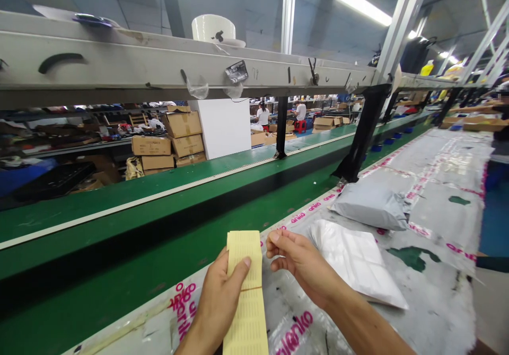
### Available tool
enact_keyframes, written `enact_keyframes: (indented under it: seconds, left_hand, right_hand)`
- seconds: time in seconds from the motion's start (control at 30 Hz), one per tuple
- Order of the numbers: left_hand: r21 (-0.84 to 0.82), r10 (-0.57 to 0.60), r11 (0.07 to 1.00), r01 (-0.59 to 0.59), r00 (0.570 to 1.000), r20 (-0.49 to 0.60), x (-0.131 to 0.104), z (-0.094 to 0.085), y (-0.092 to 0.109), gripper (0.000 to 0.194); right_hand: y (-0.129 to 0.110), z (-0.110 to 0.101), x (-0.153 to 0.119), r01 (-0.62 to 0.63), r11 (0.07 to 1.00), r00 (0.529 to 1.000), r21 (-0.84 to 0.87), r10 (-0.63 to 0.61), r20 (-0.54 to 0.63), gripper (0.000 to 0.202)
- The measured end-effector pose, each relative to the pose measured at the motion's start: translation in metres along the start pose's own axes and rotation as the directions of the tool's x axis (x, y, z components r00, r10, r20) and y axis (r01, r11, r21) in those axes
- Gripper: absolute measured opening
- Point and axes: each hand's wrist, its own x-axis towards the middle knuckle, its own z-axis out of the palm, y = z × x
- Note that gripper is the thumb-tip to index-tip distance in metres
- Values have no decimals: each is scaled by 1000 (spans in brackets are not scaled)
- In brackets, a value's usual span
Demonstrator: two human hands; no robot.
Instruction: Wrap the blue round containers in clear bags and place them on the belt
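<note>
My left hand [220, 296] is closed around a long stack of yellow printed labels [248, 320], its thumb pressed flat on the top sheet. A thin brownish band crosses the stack below the thumb. Just right of the stack's upper end is my right hand [304, 267], apart from the labels. Its thumb and index finger are pinched and the other fingers curl in; whether anything small is between them cannot be made out. Beside the right hand lies a pile of clear plastic bags [358, 262]. Behind that sits a grey plastic mailer bag [369, 206].
The worktable [445, 302] has a torn plastic cover with pink lettering. Along its far side runs a green conveyor belt [238, 233]. A metal shelf rail [139, 61] with a white tape roll [213, 28] spans above, held by a black-wrapped post [363, 138]. Cardboard boxes [183, 124] and people are beyond.
</note>
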Motion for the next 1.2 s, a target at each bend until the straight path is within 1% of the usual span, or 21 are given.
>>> enact_keyframes:
  seconds: [0.1,0.17,0.2,0.27,0.33,0.37,0.43,0.53,0.6,0.7,0.8,0.9,0.93,1.0,1.03,1.07,1.1,1.13,1.17,1.2]
  left_hand:
    - [-12,-13,1000,13,1000,-5,1,-1,-3,48]
    - [-17,17,1000,-18,1000,-23,2,-1,-7,51]
    - [-35,42,998,-44,998,-43,3,-1,-9,55]
    - [-93,66,993,-74,994,-85,5,-2,-14,71]
    - [-142,48,988,-64,993,-111,6,-2,-16,84]
    - [-153,36,987,-52,993,-109,6,-2,-16,86]
    - [-151,39,987,-52,995,-90,6,-2,-17,82]
    - [-145,68,987,-77,996,-64,7,-3,-18,69]
    - [-167,35,985,-40,999,-37,8,-3,-20,66]
    - [-259,-12,966,13,1000,6,9,-1,-21,71]
    - [-333,6,943,7,999,37,9,3,-20,74]
    - [-332,0,943,26,997,77,9,7,-23,77]
    - [-326,-3,944,37,994,106,8,7,-25,77]
    - [-274,12,961,36,985,174,7,8,-31,73]
    - [-194,40,981,-3,982,187,6,8,-34,67]
    - [-75,89,994,-77,981,172,5,8,-36,60]
    - [71,155,983,-167,977,144,4,8,-37,52]
    - [214,229,944,-249,967,115,2,7,-37,44]
    - [325,295,894,-308,951,92,1,7,-36,35]
    - [388,335,858,-336,939,73,-1,8,-33,27]
  right_hand:
    - [-1,0,1,3,1000,1000,-2,-3,-4,40]
    - [-2,0,1,9,1000,1000,-4,-9,-8,41]
    - [-2,-1,1,13,1000,1000,-4,-13,-12,41]
    - [-3,-2,1,22,1000,1000,-2,-22,-22,41]
    - [-4,-3,1,29,1000,999,2,-29,-32,41]
    - [-4,-3,1,32,999,999,4,-32,-35,41]
    - [-4,-4,1,38,999,999,7,-37,-35,40]
    - [-4,-5,2,43,999,999,5,-43,-28,38]
    - [-3,-5,2,48,999,999,-1,-48,-26,37]
    - [-5,-6,1,72,997,997,-20,-73,-39,37]
    - [-7,-6,1,108,993,990,-53,-112,-80,38]
    - [-9,-7,2,150,986,980,-73,-158,-125,37]
    - [-10,-7,3,170,982,975,-79,-179,-135,37]
    - [-10,-7,4,213,973,963,-90,-224,-149,37]
    - [-11,-7,4,231,968,957,-95,-243,-155,36]
    - [-11,-8,4,244,964,953,-101,-258,-160,36]
    - [-12,-7,4,252,962,950,-106,-267,-164,35]
    - [-12,-7,3,256,960,948,-113,-272,-167,35]
    - [-12,-7,3,255,959,948,-121,-273,-166,35]
    - [-12,-6,2,251,959,949,-129,-270,-162,35]
